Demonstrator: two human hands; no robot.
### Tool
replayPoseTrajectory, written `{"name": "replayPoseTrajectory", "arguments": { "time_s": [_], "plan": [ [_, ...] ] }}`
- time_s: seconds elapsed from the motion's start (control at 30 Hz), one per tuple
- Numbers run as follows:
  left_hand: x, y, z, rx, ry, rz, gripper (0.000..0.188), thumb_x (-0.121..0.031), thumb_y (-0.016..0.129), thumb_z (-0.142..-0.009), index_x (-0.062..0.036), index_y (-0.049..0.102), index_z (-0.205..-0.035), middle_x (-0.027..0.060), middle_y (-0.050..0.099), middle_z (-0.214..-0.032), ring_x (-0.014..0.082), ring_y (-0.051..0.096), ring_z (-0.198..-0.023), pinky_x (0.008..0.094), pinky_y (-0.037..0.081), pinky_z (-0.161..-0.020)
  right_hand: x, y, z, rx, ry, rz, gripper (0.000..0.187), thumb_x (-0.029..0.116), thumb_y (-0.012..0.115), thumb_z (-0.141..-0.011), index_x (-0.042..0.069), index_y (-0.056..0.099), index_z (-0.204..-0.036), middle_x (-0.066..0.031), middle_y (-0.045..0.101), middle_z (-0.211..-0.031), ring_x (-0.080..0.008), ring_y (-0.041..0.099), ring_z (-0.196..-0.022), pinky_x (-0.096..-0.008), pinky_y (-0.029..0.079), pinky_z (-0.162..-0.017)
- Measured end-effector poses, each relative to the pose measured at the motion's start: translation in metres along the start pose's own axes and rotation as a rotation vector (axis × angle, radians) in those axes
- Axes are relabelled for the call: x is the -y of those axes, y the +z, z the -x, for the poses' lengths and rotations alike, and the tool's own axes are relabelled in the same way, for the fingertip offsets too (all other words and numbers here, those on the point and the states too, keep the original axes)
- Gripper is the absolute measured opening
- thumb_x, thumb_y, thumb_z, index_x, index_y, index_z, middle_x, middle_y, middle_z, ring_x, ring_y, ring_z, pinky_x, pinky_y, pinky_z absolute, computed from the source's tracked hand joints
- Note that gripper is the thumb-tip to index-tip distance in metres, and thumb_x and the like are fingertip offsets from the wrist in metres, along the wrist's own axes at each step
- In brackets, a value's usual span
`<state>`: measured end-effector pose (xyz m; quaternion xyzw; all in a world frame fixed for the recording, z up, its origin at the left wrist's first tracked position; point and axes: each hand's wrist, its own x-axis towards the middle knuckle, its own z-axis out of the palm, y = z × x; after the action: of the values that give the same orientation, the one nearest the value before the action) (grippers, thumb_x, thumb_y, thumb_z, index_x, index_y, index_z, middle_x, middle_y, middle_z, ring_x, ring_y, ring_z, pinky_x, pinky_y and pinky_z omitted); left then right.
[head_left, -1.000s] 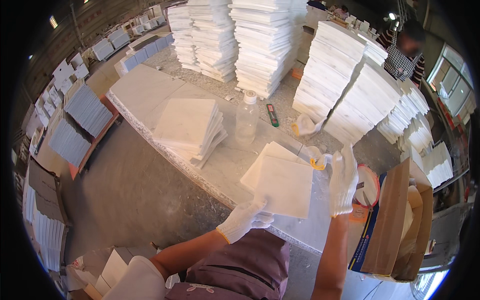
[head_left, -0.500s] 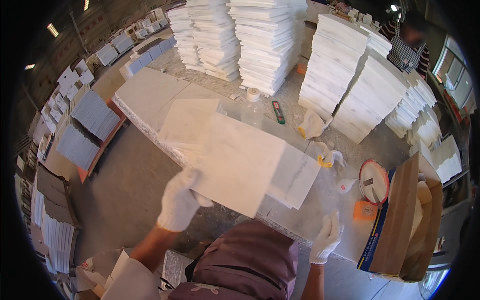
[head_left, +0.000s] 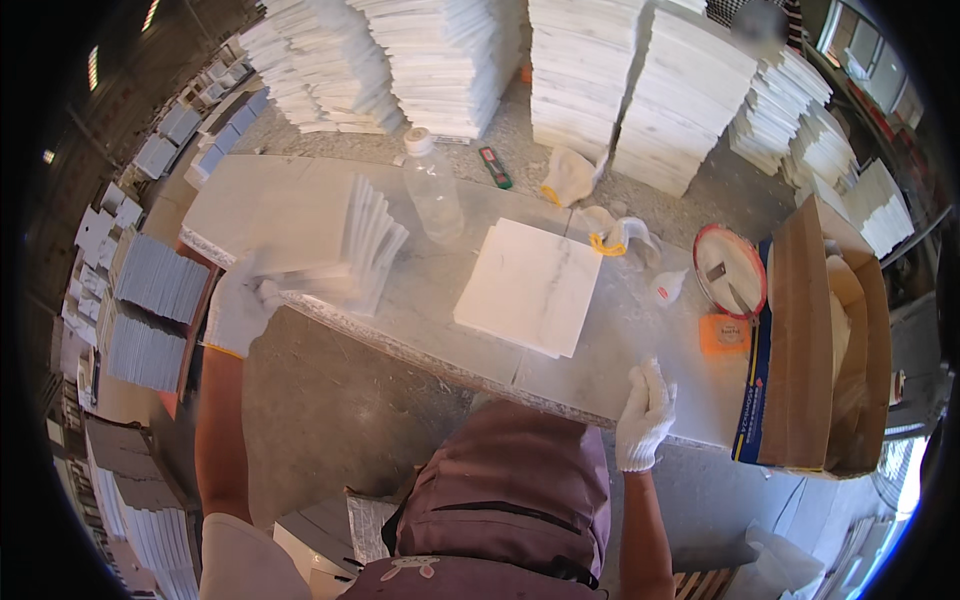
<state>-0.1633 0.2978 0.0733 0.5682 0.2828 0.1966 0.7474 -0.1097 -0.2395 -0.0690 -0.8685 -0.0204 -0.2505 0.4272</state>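
Observation:
My left hand, in a white knitted glove, is closed at the left edge of a white stone tile; both are smeared by motion. The tile lies against a fanned, leaning group of white tiles on the slab-topped table. To the right, a neat low stack of white tiles with grey veining lies flat. My right hand, gloved too, rests at the table's front edge, its fingers loosely stretched and holding nothing.
A clear bottle, a green utility knife and dust masks lie behind the tiles. To the right are a red-rimmed round dish, an orange block and a cardboard box. Tall tile stacks stand at the back.
My left hand has swung left, from holding a tile over the table's middle to the left tile group, whose tiles now lean in a fan. My right hand stays near the front edge. The view has shifted.

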Motion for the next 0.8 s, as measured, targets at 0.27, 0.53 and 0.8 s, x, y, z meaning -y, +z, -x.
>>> {"name": "replayPoseTrajectory", "arguments": {
  "time_s": [0.27,0.53,0.8],
  "plan": [
    [-0.048,0.002,-0.014,-0.148,-0.091,-1.091,0.062,-0.063,0.060,-0.089,-0.0016,0.067,-0.088,0.0065,0.059,-0.064,0.0152,0.051,-0.039,0.0290,0.037,-0.033,0.002,0.001,-0.001,-0.020,-0.013,0.004,0.026,-0.002,0.066,-0.090,-0.001,0.070,-0.115,-0.0190,0.068,-0.111,-0.0324,0.066,-0.096,-0.0380,0.052,-0.087],
    [-0.022,0.117,0.078,0.030,0.836,-1.357,0.025,-0.023,0.065,-0.092,-0.0025,0.067,-0.105,0.0169,0.068,-0.093,0.0326,0.067,-0.090,0.0390,0.052,-0.080,0.012,-0.004,-0.004,0.024,-0.032,-0.052,0.017,0.008,0.071,-0.087,0.003,0.072,-0.104,-0.0152,0.069,-0.108,-0.0303,0.065,-0.097,-0.0380,0.053,-0.086],
    [0.113,0.261,0.055,0.852,1.223,-1.409,0.067,-0.049,0.063,-0.088,-0.0064,0.054,-0.138,0.0190,0.050,-0.144,0.0372,0.043,-0.137,0.0512,0.028,-0.118,0.003,-0.005,-0.001,0.067,-0.118,-0.090,0.014,0.014,0.060,-0.095,0.006,0.072,-0.092,-0.0149,0.068,-0.108,-0.0308,0.065,-0.098,-0.0389,0.052,-0.086]
  ]
}}
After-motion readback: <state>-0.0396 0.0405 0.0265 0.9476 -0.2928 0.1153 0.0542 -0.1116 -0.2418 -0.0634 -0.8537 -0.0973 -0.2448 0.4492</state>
